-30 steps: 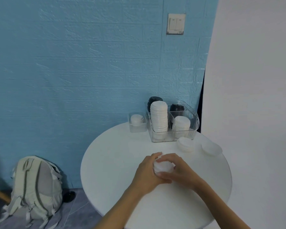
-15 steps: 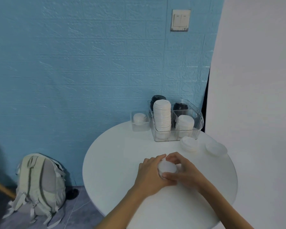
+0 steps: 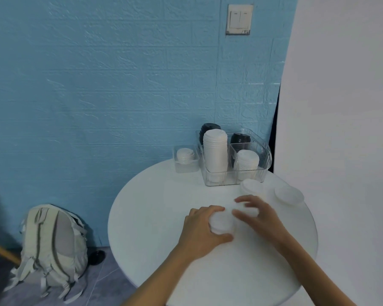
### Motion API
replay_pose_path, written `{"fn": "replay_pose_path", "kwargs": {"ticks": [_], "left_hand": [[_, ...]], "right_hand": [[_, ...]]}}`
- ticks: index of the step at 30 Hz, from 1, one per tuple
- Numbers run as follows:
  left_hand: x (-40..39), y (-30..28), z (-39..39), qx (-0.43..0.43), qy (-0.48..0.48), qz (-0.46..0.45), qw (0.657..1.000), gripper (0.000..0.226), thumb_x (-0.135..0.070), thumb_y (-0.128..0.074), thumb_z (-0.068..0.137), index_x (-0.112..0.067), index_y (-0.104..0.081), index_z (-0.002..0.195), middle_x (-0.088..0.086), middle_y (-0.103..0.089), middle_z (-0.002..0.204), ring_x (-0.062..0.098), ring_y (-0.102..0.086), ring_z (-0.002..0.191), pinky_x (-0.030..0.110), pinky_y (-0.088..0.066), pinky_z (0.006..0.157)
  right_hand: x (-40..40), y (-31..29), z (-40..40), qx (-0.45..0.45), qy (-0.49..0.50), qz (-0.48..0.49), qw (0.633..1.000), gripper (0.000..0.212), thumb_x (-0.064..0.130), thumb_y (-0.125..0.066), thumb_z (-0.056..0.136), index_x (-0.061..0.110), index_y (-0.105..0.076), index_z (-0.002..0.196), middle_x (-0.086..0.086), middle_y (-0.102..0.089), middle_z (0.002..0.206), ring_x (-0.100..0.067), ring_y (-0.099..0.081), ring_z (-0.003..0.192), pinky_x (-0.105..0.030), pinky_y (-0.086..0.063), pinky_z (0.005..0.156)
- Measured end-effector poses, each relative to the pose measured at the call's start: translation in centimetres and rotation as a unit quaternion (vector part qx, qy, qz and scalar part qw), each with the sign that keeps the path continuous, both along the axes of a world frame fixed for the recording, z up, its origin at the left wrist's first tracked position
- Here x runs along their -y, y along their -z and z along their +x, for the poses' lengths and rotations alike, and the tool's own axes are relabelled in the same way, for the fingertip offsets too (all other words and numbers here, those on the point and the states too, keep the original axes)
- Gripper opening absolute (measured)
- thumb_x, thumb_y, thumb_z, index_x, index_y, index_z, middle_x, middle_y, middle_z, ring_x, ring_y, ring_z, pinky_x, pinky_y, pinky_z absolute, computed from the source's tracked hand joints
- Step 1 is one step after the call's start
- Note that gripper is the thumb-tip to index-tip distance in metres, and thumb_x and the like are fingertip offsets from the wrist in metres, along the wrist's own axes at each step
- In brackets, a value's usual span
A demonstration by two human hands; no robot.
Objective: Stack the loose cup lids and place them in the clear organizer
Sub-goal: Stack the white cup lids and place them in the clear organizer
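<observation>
My left hand (image 3: 202, 230) grips the small lid stack (image 3: 221, 221); my right hand (image 3: 255, 214) hovers beside it, blurred fingers (image 3: 244, 198) spread, holding nothing.

Surroundings of the round white table (image 3: 155, 228).
Blue brick-textured wall (image 3: 97, 85) bearing a light switch (image 3: 239, 19); grey backpack (image 3: 53, 241) on the floor (image 3: 102, 281).

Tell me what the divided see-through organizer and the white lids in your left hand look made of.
The clear divided organizer looks like rigid glossy plastic: stacks show through its ribbed, glinting walls. The small stack of white lids gripped by the left hand looks like thin matte plastic, slightly translucent; motion blur leaves this uncertain.
</observation>
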State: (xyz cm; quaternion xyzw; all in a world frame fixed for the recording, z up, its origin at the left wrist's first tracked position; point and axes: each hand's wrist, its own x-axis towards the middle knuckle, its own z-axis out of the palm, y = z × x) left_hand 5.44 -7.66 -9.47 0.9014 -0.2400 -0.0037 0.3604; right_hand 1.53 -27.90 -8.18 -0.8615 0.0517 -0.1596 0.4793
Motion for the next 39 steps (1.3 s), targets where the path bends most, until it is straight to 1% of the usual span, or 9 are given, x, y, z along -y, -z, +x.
{"fn": "replay_pose_path", "kwargs": {"ticks": [3, 9, 14, 18, 22, 25, 29, 34, 39], "left_hand": [[0.0, 0.1, 0.2, -0.005, 0.007, -0.002, 1.000, 0.051, -0.053, -0.086, 0.069, -0.057, -0.056, 0.109, -0.036, -0.050, 0.115, 0.003, -0.040, 0.114, 0.013, -0.024, 0.091], [0.1, 0.0, 0.1, -0.009, 0.010, -0.001, 1.000, 0.046, -0.050, -0.086, 0.071, -0.056, -0.055, 0.105, -0.035, -0.046, 0.119, 0.001, -0.038, 0.116, 0.020, -0.024, 0.092], [0.1, -0.1, 0.1, -0.013, 0.006, 0.000, 1.000, 0.046, -0.051, -0.086, 0.071, -0.055, -0.056, 0.105, -0.033, -0.047, 0.122, 0.001, -0.038, 0.120, 0.022, -0.023, 0.093], [0.2, -0.2, 0.1, -0.011, 0.005, 0.004, 1.000, 0.046, -0.051, -0.085, 0.071, -0.056, -0.056, 0.107, -0.033, -0.048, 0.123, 0.004, -0.040, 0.123, 0.022, -0.024, 0.093], [0.2, -0.2, 0.0, -0.016, 0.003, 0.001, 1.000, 0.051, -0.052, -0.085, 0.071, -0.055, -0.055, 0.112, -0.032, -0.050, 0.124, 0.005, -0.040, 0.126, 0.023, -0.025, 0.094], [0.2, -0.4, -0.1, -0.031, -0.001, -0.017, 0.999, 0.084, -0.053, -0.088, 0.067, -0.052, -0.043, 0.138, -0.024, -0.055, 0.133, 0.008, -0.041, 0.126, 0.025, -0.028, 0.096], [-0.1, 0.0, 0.2, -0.046, 0.004, -0.046, 0.998, 0.121, -0.054, -0.093, 0.060, -0.049, -0.021, 0.157, -0.014, -0.058, 0.137, 0.012, -0.044, 0.126, 0.032, -0.038, 0.107], [-0.2, 0.2, 0.4, -0.031, 0.014, -0.047, 0.998, 0.108, -0.052, -0.095, 0.060, -0.049, -0.036, 0.151, -0.019, -0.058, 0.135, 0.012, -0.043, 0.126, 0.028, -0.040, 0.106], [-0.2, -0.1, 0.2, -0.009, 0.022, -0.024, 0.999, 0.092, -0.051, -0.090, 0.066, -0.049, -0.044, 0.146, -0.017, -0.057, 0.135, 0.010, -0.042, 0.126, 0.026, -0.041, 0.103]], "right_hand": [[3.4, -0.1, 0.8, 0.078, 0.176, -0.136, 0.972, 0.033, 0.041, -0.081, 0.082, 0.038, -0.068, 0.112, 0.006, -0.063, 0.130, -0.022, -0.055, 0.124, -0.042, -0.034, 0.105], [9.6, 0.6, 2.3, -0.158, 0.200, -0.204, 0.945, 0.080, 0.073, -0.055, 0.087, 0.044, -0.028, 0.156, 0.003, -0.011, 0.171, -0.023, -0.005, 0.157, -0.048, -0.006, 0.123], [10.4, 1.6, 2.6, -0.180, 0.146, -0.258, 0.938, 0.055, 0.054, -0.055, 0.098, 0.037, -0.046, 0.149, 0.003, -0.032, 0.164, -0.028, -0.015, 0.154, -0.050, -0.021, 0.120], [9.0, 1.8, 1.2, -0.049, 0.161, -0.238, 0.957, 0.028, 0.026, -0.063, 0.099, 0.021, -0.071, 0.125, -0.002, -0.063, 0.139, -0.032, -0.049, 0.133, -0.044, -0.037, 0.110], [4.8, -0.2, -1.2, 0.050, 0.194, -0.119, 0.972, 0.014, 0.032, -0.063, 0.099, 0.025, -0.072, 0.106, 0.001, -0.074, 0.102, -0.026, -0.070, 0.087, -0.037, -0.051, 0.082], [0.9, -1.7, -1.8, 0.086, 0.113, 0.066, 0.988, 0.008, 0.028, -0.067, 0.097, 0.022, -0.067, 0.103, -0.007, -0.072, 0.082, -0.020, -0.070, 0.058, -0.029, -0.055, 0.055], [-1.8, -2.2, -0.6, -0.041, -0.015, 0.240, 0.970, 0.023, 0.015, -0.077, 0.089, 0.014, -0.068, 0.110, -0.012, -0.065, 0.076, -0.020, -0.059, 0.058, -0.029, -0.049, 0.046], [-2.7, -1.4, 1.2, -0.089, -0.003, 0.134, 0.987, 0.013, 0.027, -0.084, 0.083, 0.022, -0.077, 0.093, 0.006, -0.068, 0.071, -0.011, -0.059, 0.063, -0.024, -0.044, 0.059], [-3.1, -0.6, 2.2, -0.057, 0.006, -0.006, 0.998, 0.013, 0.032, -0.082, 0.083, 0.031, -0.075, 0.094, 0.007, -0.067, 0.100, -0.006, -0.061, 0.090, -0.022, -0.044, 0.078]]}}
